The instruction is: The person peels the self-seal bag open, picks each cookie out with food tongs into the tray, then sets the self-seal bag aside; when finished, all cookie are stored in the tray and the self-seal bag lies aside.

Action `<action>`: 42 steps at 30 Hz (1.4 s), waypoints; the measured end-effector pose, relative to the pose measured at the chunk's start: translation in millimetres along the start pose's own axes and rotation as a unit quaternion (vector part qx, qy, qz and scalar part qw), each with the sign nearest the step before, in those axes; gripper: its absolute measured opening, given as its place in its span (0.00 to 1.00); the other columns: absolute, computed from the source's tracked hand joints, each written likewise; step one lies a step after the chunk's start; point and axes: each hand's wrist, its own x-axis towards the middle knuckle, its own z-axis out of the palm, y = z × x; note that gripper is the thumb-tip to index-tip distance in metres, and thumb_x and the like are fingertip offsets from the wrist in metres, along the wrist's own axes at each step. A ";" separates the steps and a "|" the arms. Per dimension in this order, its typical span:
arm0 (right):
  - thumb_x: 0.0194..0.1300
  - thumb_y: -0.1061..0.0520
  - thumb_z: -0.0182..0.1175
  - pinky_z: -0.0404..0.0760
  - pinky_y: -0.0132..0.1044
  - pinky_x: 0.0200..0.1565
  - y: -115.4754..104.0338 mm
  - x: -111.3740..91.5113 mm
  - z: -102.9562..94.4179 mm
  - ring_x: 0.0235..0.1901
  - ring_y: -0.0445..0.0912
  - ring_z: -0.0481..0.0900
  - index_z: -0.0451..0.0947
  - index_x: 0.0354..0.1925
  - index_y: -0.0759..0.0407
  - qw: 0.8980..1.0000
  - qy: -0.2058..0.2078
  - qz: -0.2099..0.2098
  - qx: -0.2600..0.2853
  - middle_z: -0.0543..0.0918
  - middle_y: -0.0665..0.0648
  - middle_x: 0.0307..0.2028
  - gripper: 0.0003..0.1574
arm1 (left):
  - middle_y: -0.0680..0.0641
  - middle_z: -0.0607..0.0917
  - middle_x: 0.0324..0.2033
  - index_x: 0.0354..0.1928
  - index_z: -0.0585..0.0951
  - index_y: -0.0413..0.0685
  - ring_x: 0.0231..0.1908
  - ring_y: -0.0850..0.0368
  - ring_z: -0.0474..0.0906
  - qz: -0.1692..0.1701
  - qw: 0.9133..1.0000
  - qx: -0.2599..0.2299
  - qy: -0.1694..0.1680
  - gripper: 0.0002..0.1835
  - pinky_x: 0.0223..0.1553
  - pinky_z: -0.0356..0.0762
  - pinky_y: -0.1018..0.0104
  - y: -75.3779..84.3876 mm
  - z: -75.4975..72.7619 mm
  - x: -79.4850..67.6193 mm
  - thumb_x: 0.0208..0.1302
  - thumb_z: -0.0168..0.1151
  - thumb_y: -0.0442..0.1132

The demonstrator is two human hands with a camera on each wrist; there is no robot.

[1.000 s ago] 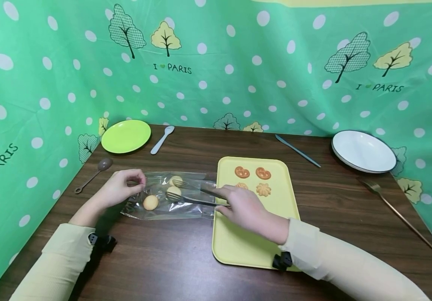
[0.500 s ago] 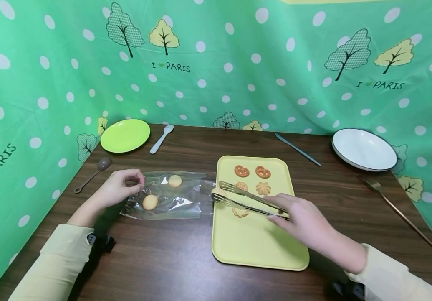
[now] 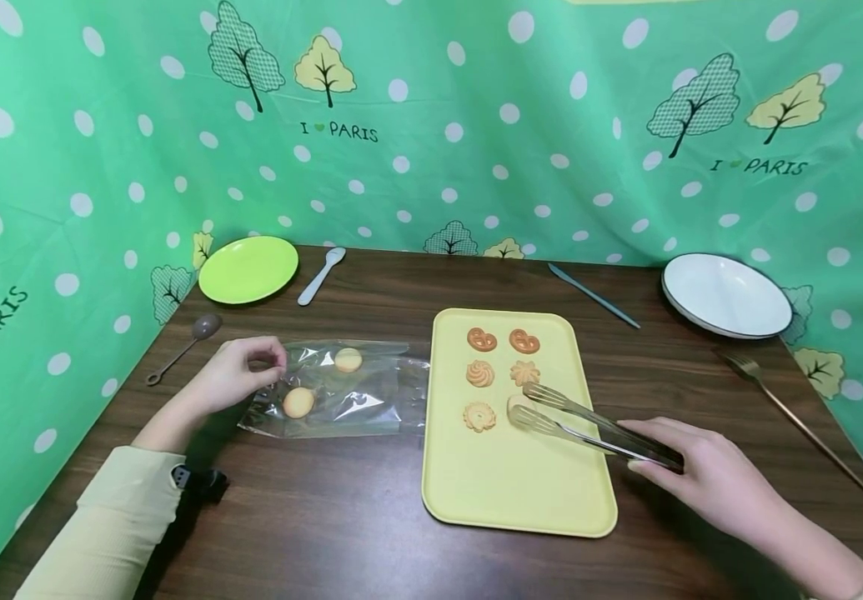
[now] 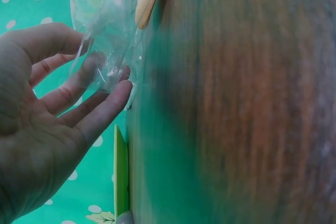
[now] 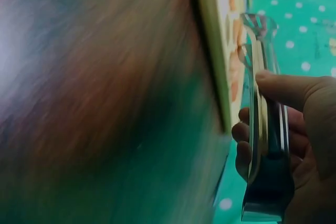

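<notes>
My left hand [image 3: 239, 375] pinches the closed end of a clear plastic bag [image 3: 378, 400], which lies flat with two round cookies [image 3: 299, 403] inside. In the left wrist view, thumb and fingers hold the film. My right hand [image 3: 709, 475] grips metal tongs [image 3: 596, 429] over the right side of a yellow tray [image 3: 506, 500]. Between the tong tips is a round cookie [image 3: 519, 403], partly covered by them. Beside it on the tray lie two pretzel-shaped cookies [image 3: 482, 339], a swirl cookie [image 3: 479, 373], a flower-shaped cookie [image 3: 525, 372] and a scalloped ring cookie [image 3: 479, 417].
Toward the back left are a green plate [image 3: 248, 270], a pale blue spoon [image 3: 322, 276] and a brown spoon [image 3: 194, 337]. At the back right lie a blue knife [image 3: 594, 296], white dishes [image 3: 727, 295] and a copper fork [image 3: 799, 417]. A green curtain [image 3: 431, 125] encloses the table.
My right hand has moved right with the tongs, carrying a round cookie out of the bag to the tray's right side. My left hand has stayed on the bag.
</notes>
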 end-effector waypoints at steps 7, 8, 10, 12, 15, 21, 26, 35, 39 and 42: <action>0.46 0.50 0.74 0.67 0.26 0.28 11.0 -3.7 2.0 0.28 0.32 0.70 0.79 0.52 0.46 1.000 -0.008 -0.010 -0.027 0.81 0.41 0.38 0.32 | 0.50 0.81 0.31 0.29 0.77 0.54 0.43 0.54 0.79 -0.010 1.000 -0.007 -0.001 0.07 0.44 0.75 0.56 1.3 -1.8 0.4 0.59 0.63 0.32; 0.45 0.50 0.75 0.69 0.27 0.28 11.5 -3.1 1.5 0.29 0.32 0.72 0.79 0.52 0.46 0.999 -0.007 -0.011 -0.033 0.81 0.41 0.39 0.32 | 0.51 0.81 0.31 0.29 0.77 0.54 0.43 0.54 0.79 -0.011 1.000 -0.007 -0.002 0.08 0.44 0.75 0.55 1.0 -1.8 0.7 0.59 0.63 0.32; 0.44 0.49 0.75 0.71 0.27 0.30 11.5 -0.9 0.3 0.31 0.34 0.76 0.79 0.52 0.46 0.999 -0.007 -0.014 -0.036 0.82 0.42 0.40 0.33 | 0.51 0.81 0.31 0.30 0.77 0.54 0.43 0.53 0.79 -0.014 1.000 -0.011 -0.003 0.08 0.45 0.74 0.54 0.6 -1.9 1.2 0.59 0.62 0.30; 0.45 0.49 0.75 0.71 0.23 0.33 9.6 3.1 -0.1 0.35 0.37 0.79 0.78 0.52 0.47 0.999 -0.007 -0.014 -0.030 0.82 0.43 0.41 0.33 | 0.51 0.81 0.32 0.30 0.77 0.54 0.44 0.52 0.79 -0.017 1.000 -0.011 -0.006 0.08 0.46 0.74 0.53 0.1 -1.8 1.7 0.59 0.62 0.30; 0.47 0.50 0.74 0.68 0.19 0.37 1.3 14.7 2.7 0.38 0.39 0.80 0.78 0.53 0.48 1.000 -0.002 -0.012 -0.012 0.83 0.43 0.42 0.32 | 0.51 0.81 0.32 0.30 0.77 0.54 0.44 0.52 0.79 -0.018 1.000 -0.011 -0.007 0.08 0.46 0.74 0.53 0.2 -2.7 2.1 0.59 0.62 0.30; 0.50 0.55 0.72 0.77 0.35 0.38 -25.9 49.7 18.2 0.39 0.41 0.82 0.80 0.51 0.52 0.999 0.006 -0.031 0.014 0.84 0.47 0.42 0.27 | 0.51 0.81 0.31 0.30 0.77 0.54 0.44 0.53 0.79 -0.011 1.000 -0.008 -0.003 0.08 0.46 0.74 0.53 1.2 -3.7 2.7 0.58 0.62 0.31; 0.53 0.54 0.70 0.79 0.45 0.38 -47.9 79.9 32.3 0.41 0.45 0.83 0.80 0.51 0.52 0.999 -0.021 -0.031 0.013 0.85 0.50 0.42 0.24 | 0.51 0.81 0.31 0.30 0.77 0.55 0.43 0.54 0.79 -0.013 1.000 -0.010 -0.002 0.09 0.45 0.75 0.54 3.6 -4.2 2.9 0.58 0.62 0.30; 0.56 0.51 0.68 0.79 0.47 0.45 -78.8 122.2 61.9 0.46 0.48 0.82 0.80 0.52 0.51 0.996 -0.069 -0.056 0.009 0.85 0.52 0.46 0.24 | 0.51 0.81 0.31 0.29 0.77 0.55 0.43 0.54 0.78 -0.018 1.000 -0.020 -0.003 0.08 0.46 0.74 0.54 4.3 -2.7 3.7 0.58 0.62 0.31; 0.57 0.50 0.67 0.79 0.46 0.44 -93.9 139.3 75.9 0.47 0.48 0.82 0.79 0.53 0.51 0.992 -0.091 -0.079 0.023 0.84 0.52 0.48 0.24 | 0.50 0.81 0.31 0.29 0.77 0.56 0.44 0.55 0.79 -0.018 1.000 -0.020 -0.002 0.08 0.47 0.73 0.54 3.9 -2.0 3.8 0.58 0.63 0.32; 0.58 0.49 0.66 0.79 0.45 0.45 -105.1 152.3 85.0 0.48 0.47 0.81 0.78 0.55 0.51 0.988 -0.114 -0.096 0.041 0.83 0.51 0.49 0.26 | 0.50 0.81 0.31 0.29 0.77 0.55 0.44 0.55 0.79 -0.018 1.000 -0.017 0.001 0.08 0.46 0.74 0.54 3.5 -1.6 2.6 0.58 0.63 0.32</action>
